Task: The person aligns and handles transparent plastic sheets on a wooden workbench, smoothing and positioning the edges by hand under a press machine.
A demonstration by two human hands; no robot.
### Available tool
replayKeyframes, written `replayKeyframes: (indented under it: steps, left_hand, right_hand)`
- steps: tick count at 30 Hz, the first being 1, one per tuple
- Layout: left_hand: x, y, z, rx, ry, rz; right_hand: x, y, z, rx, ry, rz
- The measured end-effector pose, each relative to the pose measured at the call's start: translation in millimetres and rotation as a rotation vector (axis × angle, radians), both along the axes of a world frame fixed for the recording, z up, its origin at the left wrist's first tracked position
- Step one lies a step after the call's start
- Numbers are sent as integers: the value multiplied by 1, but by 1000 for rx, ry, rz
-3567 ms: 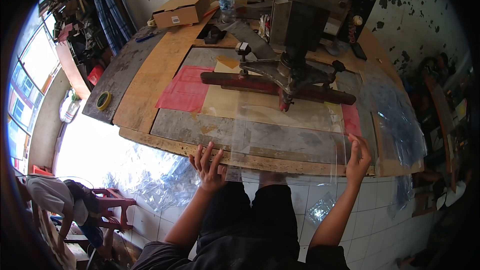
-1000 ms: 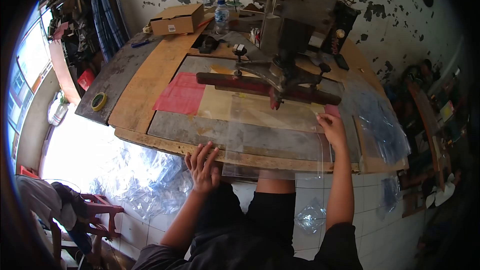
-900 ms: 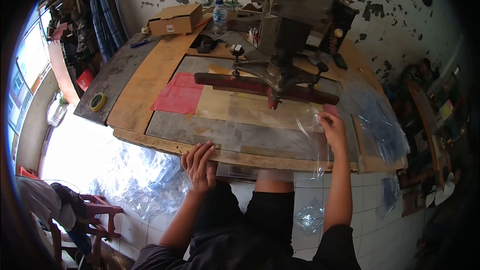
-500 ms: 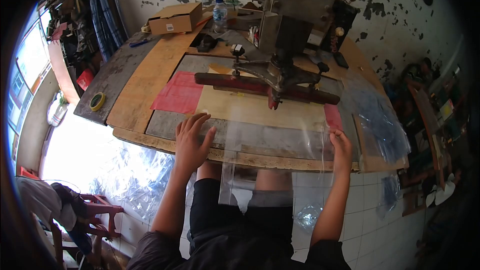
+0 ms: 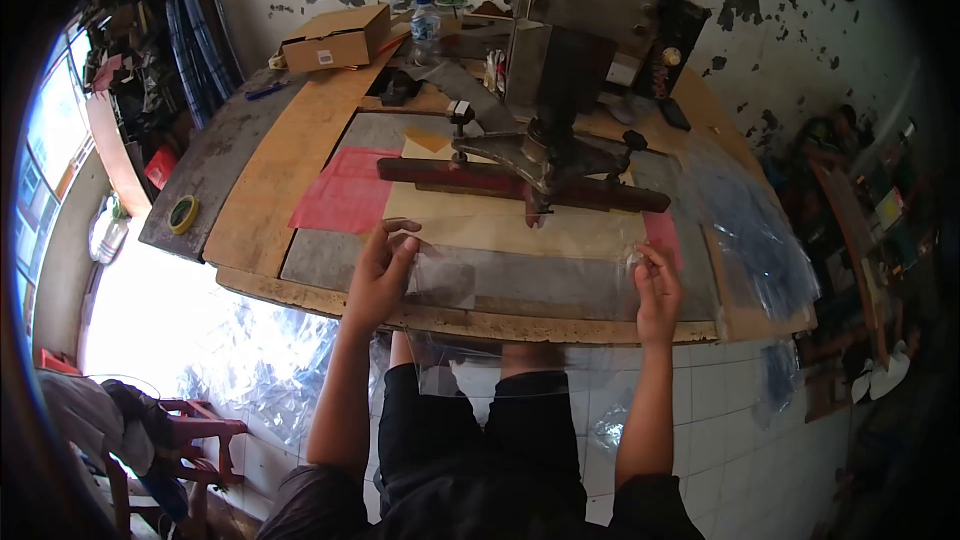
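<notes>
A clear plastic sheet (image 5: 445,285) stretches between my hands in front of the press and hangs below the table's front edge. My right hand (image 5: 657,295) pinches its right side near the pink patch. At the sheet's left edge, my left hand (image 5: 378,275) has its fingers curled toward the thumb, seemingly around the plastic; the exact contact is hard to see. Beyond both hands is the press's long dark red bar (image 5: 480,178), raised over a cream sheet (image 5: 460,225) on the grey bed. Pink sheets (image 5: 345,188) lie at both ends of the cream one.
A pile of clear plastic (image 5: 750,230) covers the table's right side. A cardboard box (image 5: 335,37), a water bottle (image 5: 425,20) and a tape roll (image 5: 183,214) are to the left and back. More plastic (image 5: 265,360) lies on the floor. Another person (image 5: 835,135) is at far right.
My left hand has curled its previously spread fingers at the sheet's left edge. My right hand has shifted slightly left, and the sheet has moved left with it.
</notes>
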State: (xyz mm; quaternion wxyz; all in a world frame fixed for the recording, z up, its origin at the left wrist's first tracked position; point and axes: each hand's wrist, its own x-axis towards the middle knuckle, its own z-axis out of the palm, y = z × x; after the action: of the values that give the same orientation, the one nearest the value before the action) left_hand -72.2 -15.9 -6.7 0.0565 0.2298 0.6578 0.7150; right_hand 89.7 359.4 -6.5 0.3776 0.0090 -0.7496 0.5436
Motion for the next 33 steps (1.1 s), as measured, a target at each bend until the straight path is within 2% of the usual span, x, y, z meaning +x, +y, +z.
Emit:
replayKeyframes:
  steps: [3,9,12,15,17,20,22,24,28,33]
  left_hand:
    - [9,4,5,46,19,55]
    - [7,3,-8,104,115,168]
    - [9,-3,-4,48,146,176]
    - [8,-4,-5,159,201,40]
    - [13,-6,-4,123,195,-16]
    - [30,-8,-1,50,231,-25]
    - [37,-18,-5,-1,204,-68]
    - [51,-21,2,138,92,-182]
    - [66,-34,11,142,-103,-266]
    - [82,-52,22,25,-37,-163]
  right_hand:
    - [2,-6,-5,-59,-128,-5]
    - [6,-10,5,-267,-289,183]
    - [4,-9,1,-200,-188,216]
    - [5,-10,-1,-195,-199,215]
    - [7,-13,3,-339,-30,307]
    - [20,-14,-6,-397,54,295]
    - [32,-10,-13,-398,102,351]
    - [37,-9,-16,-398,145,412]
    - [40,-13,-7,-289,300,473]
    - [48,-26,11,-250,385,458]
